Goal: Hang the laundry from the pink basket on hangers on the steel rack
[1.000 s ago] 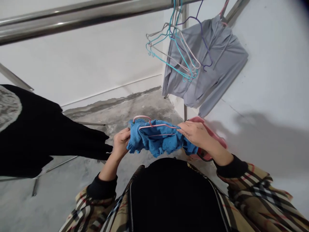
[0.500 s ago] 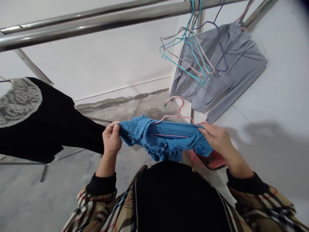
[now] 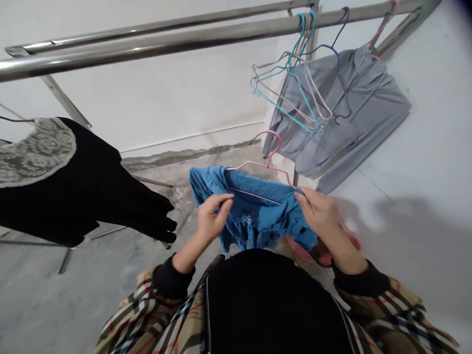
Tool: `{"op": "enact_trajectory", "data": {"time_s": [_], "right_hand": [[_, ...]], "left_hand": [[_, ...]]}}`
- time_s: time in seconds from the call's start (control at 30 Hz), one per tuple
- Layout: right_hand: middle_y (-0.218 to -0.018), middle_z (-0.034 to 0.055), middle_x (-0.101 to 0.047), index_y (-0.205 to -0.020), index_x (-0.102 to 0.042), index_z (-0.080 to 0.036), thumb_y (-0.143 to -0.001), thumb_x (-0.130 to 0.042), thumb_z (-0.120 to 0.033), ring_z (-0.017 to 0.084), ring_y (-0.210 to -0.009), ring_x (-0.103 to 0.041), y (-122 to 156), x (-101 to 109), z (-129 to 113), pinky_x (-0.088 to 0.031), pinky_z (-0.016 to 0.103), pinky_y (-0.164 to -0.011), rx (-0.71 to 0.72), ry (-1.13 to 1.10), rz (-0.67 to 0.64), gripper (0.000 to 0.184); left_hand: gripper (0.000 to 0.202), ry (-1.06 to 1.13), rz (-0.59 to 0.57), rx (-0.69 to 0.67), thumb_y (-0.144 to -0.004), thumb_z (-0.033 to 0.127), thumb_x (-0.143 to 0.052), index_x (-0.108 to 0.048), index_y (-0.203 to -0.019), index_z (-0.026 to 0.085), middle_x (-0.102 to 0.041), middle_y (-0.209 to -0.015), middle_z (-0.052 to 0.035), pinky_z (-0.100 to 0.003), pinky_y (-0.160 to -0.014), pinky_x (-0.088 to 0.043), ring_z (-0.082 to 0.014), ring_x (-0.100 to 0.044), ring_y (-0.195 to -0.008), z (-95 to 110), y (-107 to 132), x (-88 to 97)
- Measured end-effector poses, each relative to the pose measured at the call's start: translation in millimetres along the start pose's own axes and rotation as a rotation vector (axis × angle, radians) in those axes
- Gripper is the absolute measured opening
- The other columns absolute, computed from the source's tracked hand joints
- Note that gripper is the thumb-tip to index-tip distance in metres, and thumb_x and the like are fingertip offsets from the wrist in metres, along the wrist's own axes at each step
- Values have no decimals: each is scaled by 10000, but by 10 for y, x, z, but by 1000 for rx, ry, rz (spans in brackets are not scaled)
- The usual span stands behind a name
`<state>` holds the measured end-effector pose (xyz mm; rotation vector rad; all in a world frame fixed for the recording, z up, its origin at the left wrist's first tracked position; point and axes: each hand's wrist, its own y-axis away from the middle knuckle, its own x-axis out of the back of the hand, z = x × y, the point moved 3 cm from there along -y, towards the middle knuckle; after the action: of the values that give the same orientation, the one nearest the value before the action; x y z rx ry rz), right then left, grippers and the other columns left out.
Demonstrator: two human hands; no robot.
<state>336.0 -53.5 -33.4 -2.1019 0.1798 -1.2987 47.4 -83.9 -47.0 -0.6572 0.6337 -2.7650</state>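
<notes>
the white wall (image 3: 191, 83) and the bare concrete floor (image 3: 121, 285) were pretty much my backdrop, with a metal rail (image 3: 165, 45) running across the top. the blue ruffled top (image 3: 263, 219) was out in front of my belly, above the floor, with a pink wire hanger (image 3: 267, 165) inside it and the hook sticking up. my right hand (image 3: 320, 211) was clamped on the cloth by one shoulder of that hanger. my left hand (image 3: 216, 216) was in front of the other half, thumb and index tips close together; honestly can't tell if they had any fabric between them. a pink basin (image 3: 299, 249) sat down on the floor, partly behind my right arm. turquoise hangers (image 3: 302, 30) and a purple hanger (image 3: 339, 32) hung off the rail, with a gray long-sleeved top (image 3: 379, 98) behind them. over on my left hung a black garment (image 3: 92, 182) with a pale patterned yoke.
</notes>
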Motion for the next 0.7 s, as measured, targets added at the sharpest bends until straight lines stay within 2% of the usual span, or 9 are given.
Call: {"op": "enact_trajectory", "data": {"time_s": [0.07,0.13,0.23,0.3,0.33,0.43,0.5,0.6,0.7], "right_hand": [[-780,72,-735,-999,-702,-170,-979,-412,-417,189,-709,-678,-27,-94,-199,-444,261,-632,-21,-6,-34,381],[-786,67,-736,-1019,-689,-181,-983,-404,-391,187,-706,-677,-3,-223,-414,-434,257,-616,-18,-26,-102,356],[-844,83,-743,-1072,-659,-186,-982,-381,-328,199,-732,-685,105,-438,-683,-454,265,-615,-26,-80,-219,324],[-897,95,-744,-1107,-639,-188,-973,-375,-288,214,-774,-694,173,-554,-797,-495,288,-651,-52,-172,-280,312],[-942,100,-741,-1133,-627,-191,-967,-378,-275,220,-824,-697,193,-593,-839,-518,307,-696,-61,-251,-299,310],[-1137,109,-692,-1233,-577,-203,-949,-425,-292,222,-1032,-664,193,-633,-925,-529,362,-884,-28,-566,-361,334],[-1199,111,-658,-1289,-540,-204,-935,-472,-338,211,-1071,-643,178,-624,-926,-524,361,-924,-32,-738,-400,385],[-1207,105,-642,-1317,-515,-218,-919,-500,-396,190,-991,-653,203,-625,-792,-549,339,-863,-162,-845,-384,436],[-1133,105,-673,-1263,-556,-212,-892,-519,-453,205,-971,-661,325,-672,-556,-555,352,-847,-326,-853,-349,444]], "left_hand": [[325,221,-233,166,-883,388,-562,-657,-1119,186,-684,-821,-45,-267,-633,-510,-139,-611,-671,106,85,-327],[430,397,-315,290,-883,427,-549,-581,-1233,180,-670,-908,-65,-279,-619,-514,-145,-605,-686,157,142,-572],[433,447,-189,295,-878,424,-567,-541,-1240,189,-626,-1049,-98,-341,-807,-513,-182,-610,-876,161,167,-719],[374,414,-85,268,-881,409,-572,-545,-1193,204,-609,-1033,-95,-369,-885,-479,-196,-591,-932,140,172,-708],[338,398,-50,265,-887,410,-564,-551,-1159,211,-604,-998,-86,-368,-875,-474,-195,-585,-912,126,168,-681],[280,378,-20,269,-921,443,-495,-574,-1058,212,-565,-813,-35,-318,-725,-462,-158,-540,-732,80,96,-524],[322,396,0,278,-930,481,-456,-572,-1040,201,-494,-678,12,-279,-605,-415,-128,-464,-601,42,-18,-335],[383,424,80,268,-896,531,-495,-564,-1041,183,-408,-593,54,-250,-516,-344,-105,-382,-518,-17,-272,101],[408,398,130,210,-852,532,-567,-601,-1015,160,-378,-571,61,-238,-482,-300,-92,-348,-493,-40,-574,658]]}}
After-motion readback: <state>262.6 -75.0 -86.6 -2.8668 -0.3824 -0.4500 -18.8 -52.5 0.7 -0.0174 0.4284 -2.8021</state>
